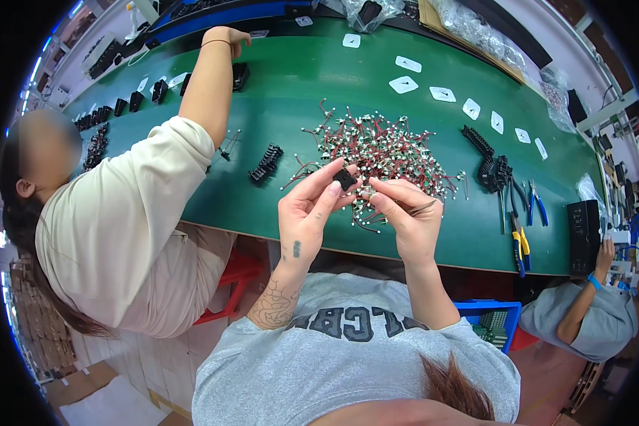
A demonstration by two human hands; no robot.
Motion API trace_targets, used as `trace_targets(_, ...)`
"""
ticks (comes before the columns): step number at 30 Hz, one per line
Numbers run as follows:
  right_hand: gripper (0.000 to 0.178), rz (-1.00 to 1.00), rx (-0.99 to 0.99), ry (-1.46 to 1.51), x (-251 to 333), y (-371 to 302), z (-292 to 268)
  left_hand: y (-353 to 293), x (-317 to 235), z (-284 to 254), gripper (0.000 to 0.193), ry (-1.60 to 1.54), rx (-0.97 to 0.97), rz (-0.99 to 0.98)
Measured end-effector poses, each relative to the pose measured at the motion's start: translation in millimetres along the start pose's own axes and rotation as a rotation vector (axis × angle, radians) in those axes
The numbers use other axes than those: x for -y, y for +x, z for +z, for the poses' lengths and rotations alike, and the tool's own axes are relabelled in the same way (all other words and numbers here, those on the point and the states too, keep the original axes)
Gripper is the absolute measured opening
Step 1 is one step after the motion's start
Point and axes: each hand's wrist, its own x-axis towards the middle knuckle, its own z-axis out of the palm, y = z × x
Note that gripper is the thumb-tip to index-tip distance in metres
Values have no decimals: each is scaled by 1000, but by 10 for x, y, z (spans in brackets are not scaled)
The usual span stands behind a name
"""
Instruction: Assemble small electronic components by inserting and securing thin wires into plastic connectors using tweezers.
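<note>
Between the thumb and fingers of my left hand (307, 216) is a small black plastic part (345, 179). My right hand (413, 226) is closed, with thin metal tweezers (423, 208) lying across its fingers. Its thumb and forefinger pinch a tiny pale piece (366, 191) close beside the black part; whether the two touch I cannot tell. Just beyond both hands spreads a pile of small white-and-green components with red and black wires (383, 145).
A row of black parts (265, 165) lies left of the pile, and more black parts (491, 167) lie right. Yellow-handled pliers (521, 250) and blue-handled pliers (537, 206) rest beyond. White labels (442, 94) dot the green table. At left, a co-worker's arm (209, 89) reaches across.
</note>
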Motion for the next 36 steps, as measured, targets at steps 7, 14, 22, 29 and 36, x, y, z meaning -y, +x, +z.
trace_targets(7, 24, -113, -32, -98, -12, 25, 35, -5, 76, -18, 34, 44, -48, 28)
trace_targets(14, 24, -126, -62, -227, -26, 18, 83, -51, 140, 45, 35, 113, -84, 71)
trace_targets(22, 24, -141, -35, -242, -3, 11, 17, -66, 186, -24, 39, 26, -9, 38)
trace_targets(29, 21, -116, 17, -195, -2, -30, -11, -18, 224, -136, 39, -91, 160, 46)
trace_targets(36, 19, -103, -26, -227, 48, -20, -22, 7, 182, -95, 38, -5, 168, 116)
